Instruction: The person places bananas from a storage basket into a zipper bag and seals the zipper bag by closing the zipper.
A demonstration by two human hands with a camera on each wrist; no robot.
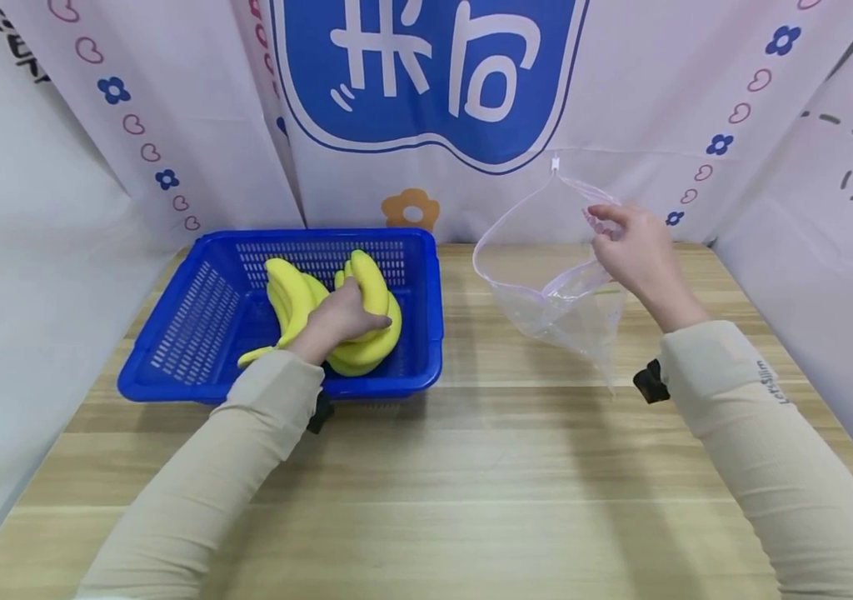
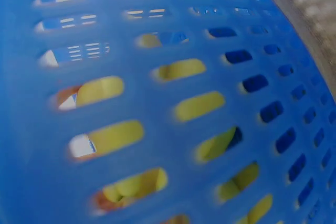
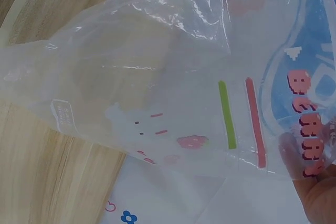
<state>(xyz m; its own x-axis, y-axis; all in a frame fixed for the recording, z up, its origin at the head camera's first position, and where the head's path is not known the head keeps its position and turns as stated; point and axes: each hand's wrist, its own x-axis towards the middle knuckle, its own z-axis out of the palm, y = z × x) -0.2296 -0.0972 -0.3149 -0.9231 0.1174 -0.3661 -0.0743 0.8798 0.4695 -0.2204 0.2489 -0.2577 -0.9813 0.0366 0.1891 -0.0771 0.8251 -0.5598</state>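
In the head view, my left hand (image 1: 344, 314) reaches into a blue plastic basket (image 1: 430, 333) and grips a bunch of yellow bananas (image 1: 372, 283), thumb on the near side. More bananas (image 1: 287, 292) lie to the left of that hand. The left wrist view is filled by the slotted basket wall (image 2: 157, 124), with yellow showing through its holes. My right hand (image 1: 640, 254) pinches the rim of a clear zip bag (image 1: 569, 321), which hangs with its mouth spread. The right wrist view shows the bag's printed film (image 3: 191, 108) and part of the thumb.
The basket stands at the back left of a wooden table (image 1: 471, 500). A white printed cloth (image 1: 486, 196) with a blue sign hangs behind it, and white cloth walls (image 1: 14, 292) stand at both sides. A white zip slider (image 1: 555, 164) sits on the bag's edge.
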